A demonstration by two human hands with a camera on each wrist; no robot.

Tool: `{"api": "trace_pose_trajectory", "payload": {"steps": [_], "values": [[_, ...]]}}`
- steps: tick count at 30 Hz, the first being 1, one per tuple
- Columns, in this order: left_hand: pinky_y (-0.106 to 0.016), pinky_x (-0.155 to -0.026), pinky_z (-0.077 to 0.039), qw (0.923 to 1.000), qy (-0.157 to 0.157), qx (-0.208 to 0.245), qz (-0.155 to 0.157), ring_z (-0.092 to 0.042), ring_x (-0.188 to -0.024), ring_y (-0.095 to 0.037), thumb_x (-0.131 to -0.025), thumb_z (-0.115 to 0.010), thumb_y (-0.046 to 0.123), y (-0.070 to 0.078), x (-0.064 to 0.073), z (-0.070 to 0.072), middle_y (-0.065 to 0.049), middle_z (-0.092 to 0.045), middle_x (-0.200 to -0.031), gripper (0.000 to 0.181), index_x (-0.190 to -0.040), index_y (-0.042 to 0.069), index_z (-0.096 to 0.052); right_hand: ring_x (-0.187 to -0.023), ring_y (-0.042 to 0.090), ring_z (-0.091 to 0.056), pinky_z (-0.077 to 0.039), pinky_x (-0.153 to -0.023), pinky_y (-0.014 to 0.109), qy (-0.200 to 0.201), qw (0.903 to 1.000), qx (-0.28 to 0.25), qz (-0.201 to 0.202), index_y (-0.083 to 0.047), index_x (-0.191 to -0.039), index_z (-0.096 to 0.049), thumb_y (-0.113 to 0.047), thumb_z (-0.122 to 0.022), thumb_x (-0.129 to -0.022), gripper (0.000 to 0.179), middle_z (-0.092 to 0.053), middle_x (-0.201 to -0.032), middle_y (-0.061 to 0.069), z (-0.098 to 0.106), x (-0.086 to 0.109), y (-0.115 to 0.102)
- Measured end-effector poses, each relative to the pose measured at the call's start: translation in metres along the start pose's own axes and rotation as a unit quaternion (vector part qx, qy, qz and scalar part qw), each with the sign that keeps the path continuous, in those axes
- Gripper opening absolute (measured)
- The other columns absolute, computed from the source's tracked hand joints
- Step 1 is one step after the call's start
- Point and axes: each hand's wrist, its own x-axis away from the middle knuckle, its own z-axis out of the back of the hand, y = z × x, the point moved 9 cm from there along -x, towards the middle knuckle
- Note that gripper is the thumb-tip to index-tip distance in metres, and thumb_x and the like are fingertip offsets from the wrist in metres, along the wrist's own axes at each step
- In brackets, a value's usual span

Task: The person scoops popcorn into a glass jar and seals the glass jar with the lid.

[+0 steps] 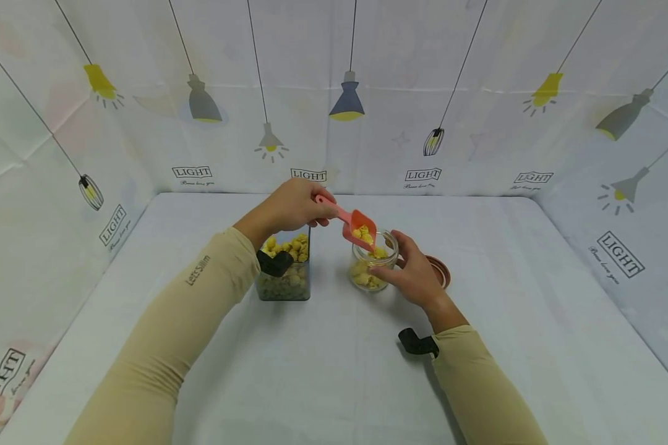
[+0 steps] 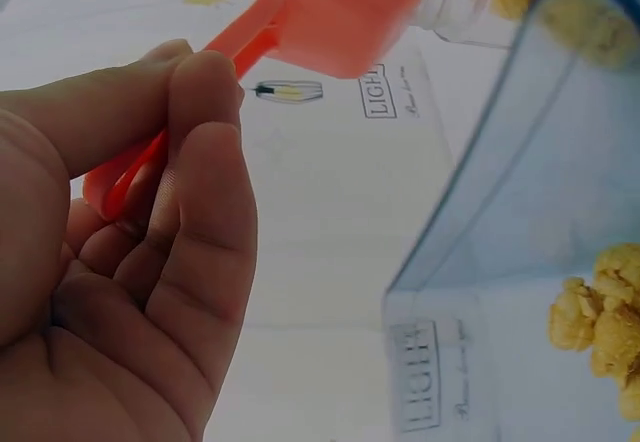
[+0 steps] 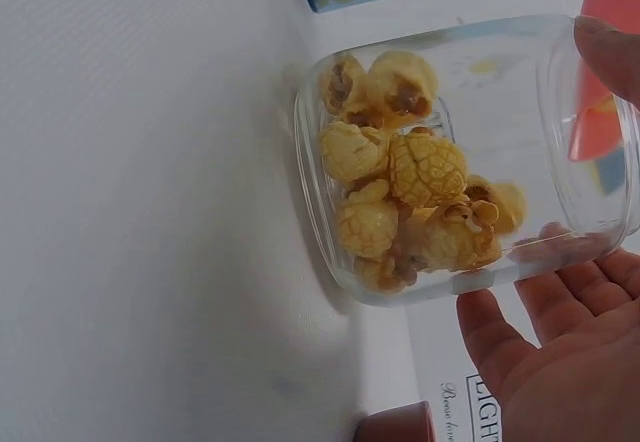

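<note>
Left hand (image 1: pixel 299 204) is pinching the handle of a coral-pink scoop (image 1: pixel 359 219) between thumb and fingers, closed to the handle's width. The scoop is bearing several pieces of popcorn (image 1: pixel 363 234), its front end pointing down over the mouth of a clear glass jar (image 1: pixel 362 259); whether it is touching the rim, cannot tell. Right hand (image 1: pixel 417 275) is gripping the jar from its 4 o'clock side, thumb and fingers spread to the jar's width. The jar is standing on the white-covered worktop (image 1: pixel 323 371), popcorn lying in its lower part. At the jar's 9 o'clock, a clear bluish container (image 2: pixel 490 192) is holding more popcorn, partly hidden behind the left forearm. At 3 o'clock, a reddish-brown round lid (image 1: pixel 442 272) is lying beside the right hand.
</note>
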Motion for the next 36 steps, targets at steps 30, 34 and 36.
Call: {"api": "trace_pose_trajectory", "payload": {"steps": [30, 34, 36], "values": [[-0.033, -0.074, -0.054, 0.9989, 0.013, -0.041, -0.019, -0.067, -0.08, -0.02, -0.089, -0.079, 0.034, 0.025, -0.001, 0.001, -0.003, -0.071, -0.084, 0.031, -0.107, 0.011, -0.071, -0.142, 0.035, -0.035, -0.034, -0.111, 0.054, 0.003, 1.0, -0.005, -0.003, -0.008, -0.158, -0.023, -0.035, -0.082, -0.084, 0.098, -0.033, -0.158, 0.012, 0.0, 0.0, 0.001], [-0.033, -0.074, -0.054, 0.9987, 0.003, -0.049, -0.013, -0.067, -0.081, -0.021, -0.09, -0.077, 0.033, 0.025, -0.001, -0.002, -0.004, -0.072, -0.083, 0.028, -0.106, 0.01, -0.072, -0.141, 0.034, -0.036, -0.034, -0.111, 0.053, 0.004, 1.0, -0.004, -0.002, -0.008, -0.158, -0.023, -0.034, -0.082, -0.085, 0.098, -0.034, -0.158, 0.012, 0.0, 0.0, 0.001], [-0.033, -0.073, -0.053, 0.9983, 0.0, -0.058, -0.012, -0.067, -0.081, -0.021, -0.091, -0.077, 0.033, 0.025, -0.001, -0.003, -0.003, -0.072, -0.083, 0.028, -0.107, 0.01, -0.072, -0.14, 0.033, -0.037, -0.034, -0.111, 0.053, 0.003, 1.0, -0.003, -0.001, -0.007, -0.158, -0.023, -0.034, -0.082, -0.084, 0.098, -0.034, -0.157, 0.012, 0.0, 0.0, 0.0]]}}
